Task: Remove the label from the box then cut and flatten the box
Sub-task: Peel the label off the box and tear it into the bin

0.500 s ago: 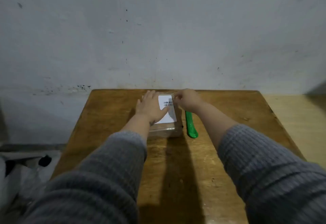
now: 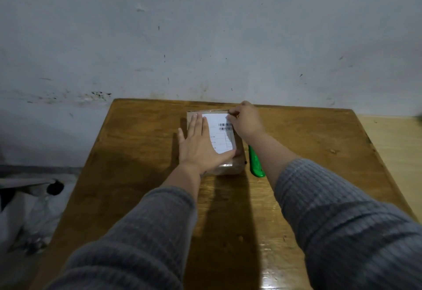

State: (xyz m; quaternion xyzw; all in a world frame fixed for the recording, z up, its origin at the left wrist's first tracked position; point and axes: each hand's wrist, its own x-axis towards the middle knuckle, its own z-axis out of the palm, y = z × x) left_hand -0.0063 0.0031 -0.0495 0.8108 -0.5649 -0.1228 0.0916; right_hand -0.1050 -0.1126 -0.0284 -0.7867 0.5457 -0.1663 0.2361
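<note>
Table: I see a brown wooden table (image 2: pixel 137 152) set against a pale scuffed wall (image 2: pixel 205 38)
Box: I find the small brown box (image 2: pixel 237 164) lying flat near the table's far edge, roughly at its middle, wrapped in glossy clear tape
Label: a white label (image 2: pixel 220 135) with barcodes covers most of the box's top; I see it lying flat on the box
Left hand: my left hand (image 2: pixel 201 146) lies palm down on the box's left half, fingers straight and close together, thumb stretched along the label's near edge, clamped on nothing
Right hand: my right hand (image 2: pixel 245 120) sits at the label's far right corner, fingers curled in with the tips together at that corner; I cannot tell whether they actually pinch the label's edge
Knife: a green knife (image 2: pixel 255 164) lies on the table just right of the box, partly under my right forearm
Sleeves: grey ribbed sleeves (image 2: pixel 141 232) cover both forearms
Floor left: I see crumpled white plastic (image 2: pixel 27 209) beside the table, blurred
</note>
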